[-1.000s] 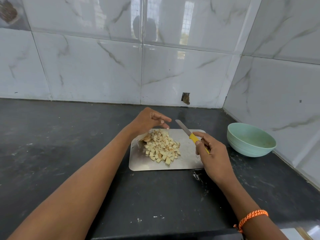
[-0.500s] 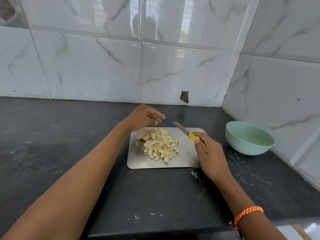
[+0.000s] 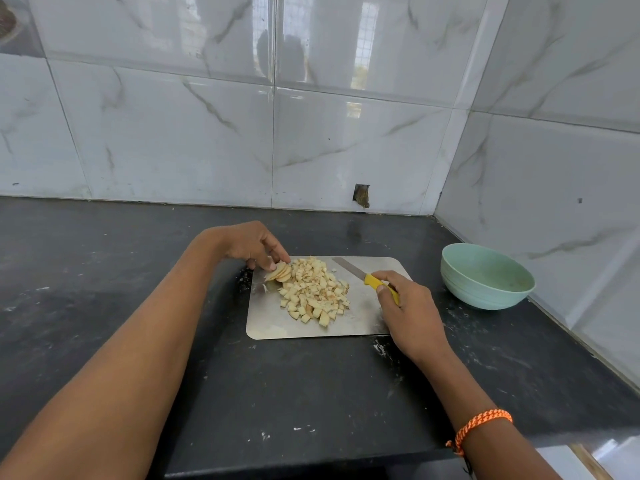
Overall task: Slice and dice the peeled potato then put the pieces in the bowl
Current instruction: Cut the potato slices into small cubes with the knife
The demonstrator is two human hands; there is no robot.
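While at the board: both hands worked over a metal cutting board (image 3: 263, 327) on the dark counter (image 3: 104, 271).
Left hand (image 3: 251, 244): reached to the board's far-left corner, fingertips curled down onto a few potato slices (image 3: 280, 271); possibly pinched them, though the grip was hard to make out.
Right hand (image 3: 410, 310): closed around the yellow handle of the knife (image 3: 363, 277), blade angled up-left and lying low over the board, just right of the pile.
Diced potato (image 3: 313, 292): heaped mid-board, touching the slices at its left edge.
Bowl (image 3: 485, 292): pale green, upright on the counter right of the board, near the side wall; no potato pieces seen inside.
Wrist: wore an orange braided band (image 3: 479, 427) on the right.
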